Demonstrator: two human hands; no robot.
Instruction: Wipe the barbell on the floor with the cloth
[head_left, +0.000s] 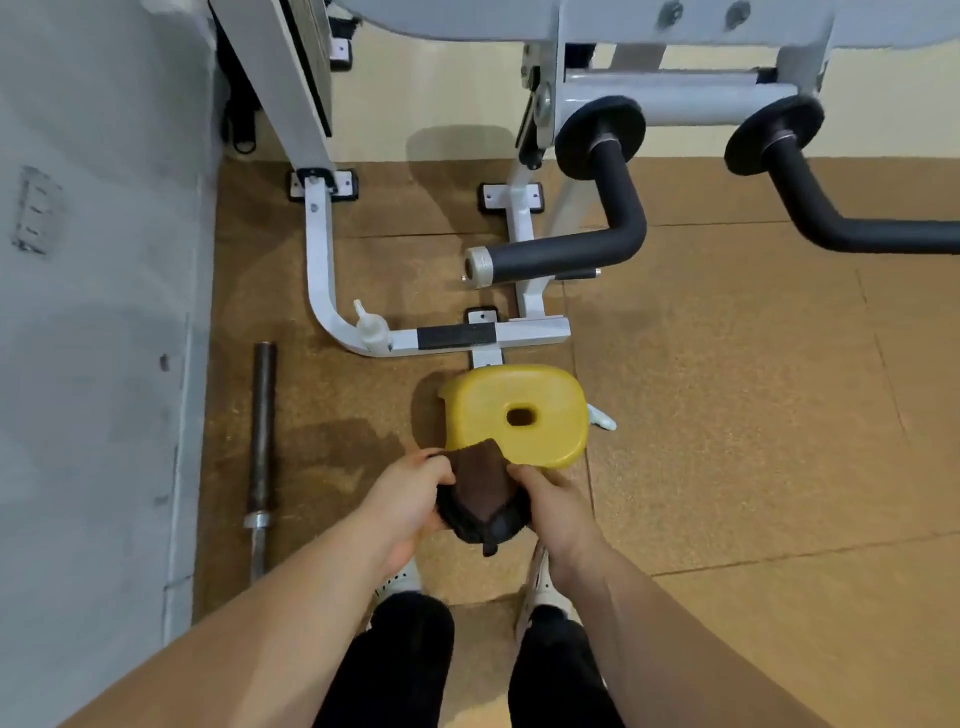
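While both arms reach in from 6 o'clock, the L hand (410, 493) and R hand (550, 506) each grip the cloth (480, 488) w/ curled fingers, the L on its 9 o'clock side and the R on its 3 o'clock side. The cloth is dark brown and bunched, w/ a darker fold hanging at 6. Below the hands, at 6, are white shoes (402, 579) and black trousers (405, 660).

Just past the cloth at 12 stands a yellow stool (519, 410) w/ a hole in its seat; the cloth's top edge overlaps the stool's near rim in view.

The barbell (261, 447) lies at 9 o'clock, well apart from the hands, flat on the brown floor (727, 389). It runs 12-to-6 beside the grey wall (93, 312), dark sleeve toward 12, shiny collar and thinner shaft toward 6.

Further out at 12 is a white machine frame (322, 270) w/ a white spray bottle (371, 327) on its low rail. At 1–2 o'clock are two black padded rollers (571, 249).
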